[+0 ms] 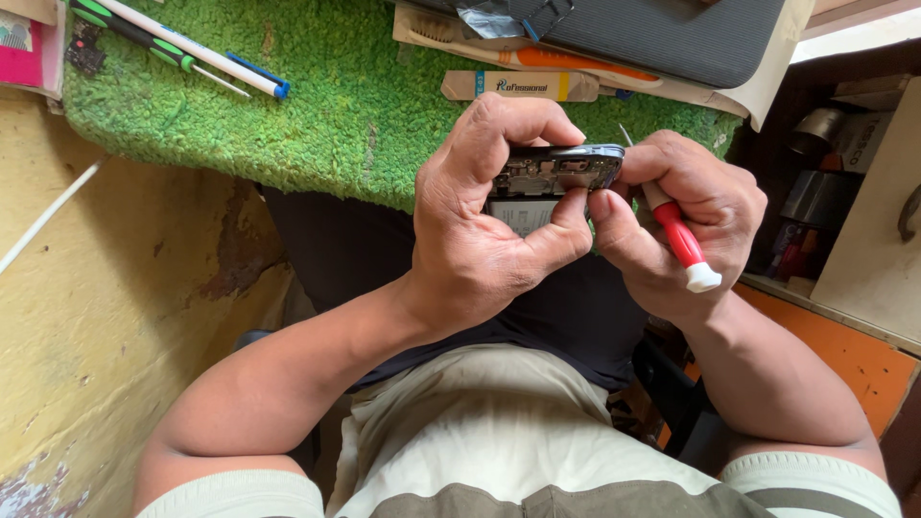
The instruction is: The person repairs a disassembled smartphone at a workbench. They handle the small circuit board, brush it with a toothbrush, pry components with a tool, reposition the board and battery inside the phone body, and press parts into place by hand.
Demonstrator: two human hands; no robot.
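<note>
Left hand: the left hand (484,225) is closed round an opened phone (554,171), fingers curled over its top edge and the thumb pressed against its near side.
Right hand: the right hand (672,225) grips a red-handled screwdriver (679,238), white cap toward the person, thin metal tip poking up beside the phone's right end; its thumb touches the left thumb under the phone.
Phone: held edge-on in the air between both hands, above the lap and just in front of the desk edge; its back is off, with dark inner parts showing along the top and a pale battery face below them.
Mat: a green shaggy mat (317,105) covers the desk (115,288), whose front is yellow and worn.
Tools on mat: a green-and-black screwdriver (144,36) and a white pen with a blue end (206,53) lie side by side at upper left, well apart from the hands.
Behind the hands: a toothbrush with an orange handle (566,59) and a flat tan pry tool (523,86) lie near the mat's far edge, beside a dark ribbed pad (672,34).
Right side: an orange shelf (854,360) with dark cans further back.
Left corner: a pink box (29,48) at the mat's edge.
</note>
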